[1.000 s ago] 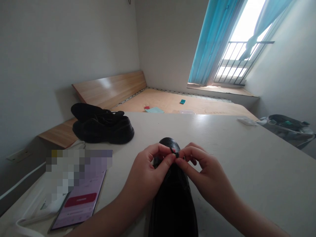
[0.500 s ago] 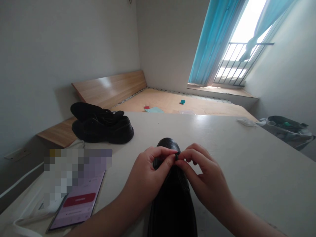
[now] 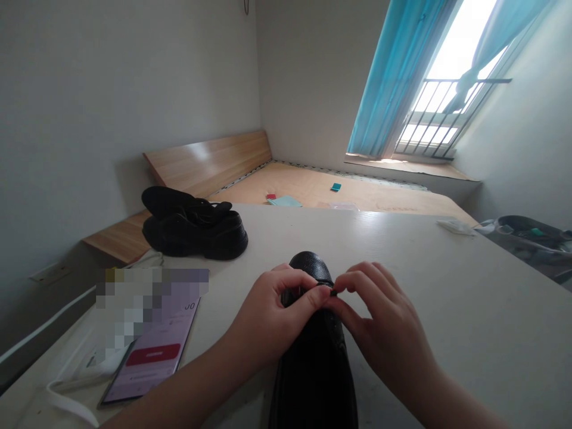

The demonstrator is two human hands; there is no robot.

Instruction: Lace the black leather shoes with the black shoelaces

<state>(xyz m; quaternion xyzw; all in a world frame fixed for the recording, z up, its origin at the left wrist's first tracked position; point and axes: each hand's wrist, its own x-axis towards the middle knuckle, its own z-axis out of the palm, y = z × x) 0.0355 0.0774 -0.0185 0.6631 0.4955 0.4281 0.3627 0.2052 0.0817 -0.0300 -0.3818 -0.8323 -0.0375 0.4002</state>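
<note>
A black shoe (image 3: 315,369) lies on the white table (image 3: 465,310), toe pointing away from me. Over its upper, near the toe, my left hand (image 3: 286,304) is closed, thumb and forefinger pinching a small dark piece, perhaps a lace. My right hand (image 3: 379,310) is closed too, its thumb and fingertips pinched on the dark piece just right of the left fingertips. The piece is mostly hidden by the fingers, so its shape cannot be made out.
Another black shoe or pair (image 3: 194,229) stands at the table's back left. A lit phone (image 3: 156,345) and a white cable (image 3: 71,405) lie at the left. Beyond the right edge is a bin (image 3: 527,238); a plastic wrapper (image 3: 456,227) lies near that edge.
The view has shifted slightly left. Both hands have moved a little to the right and down, and the fingertips have changed their pinch over the shoe.
</note>
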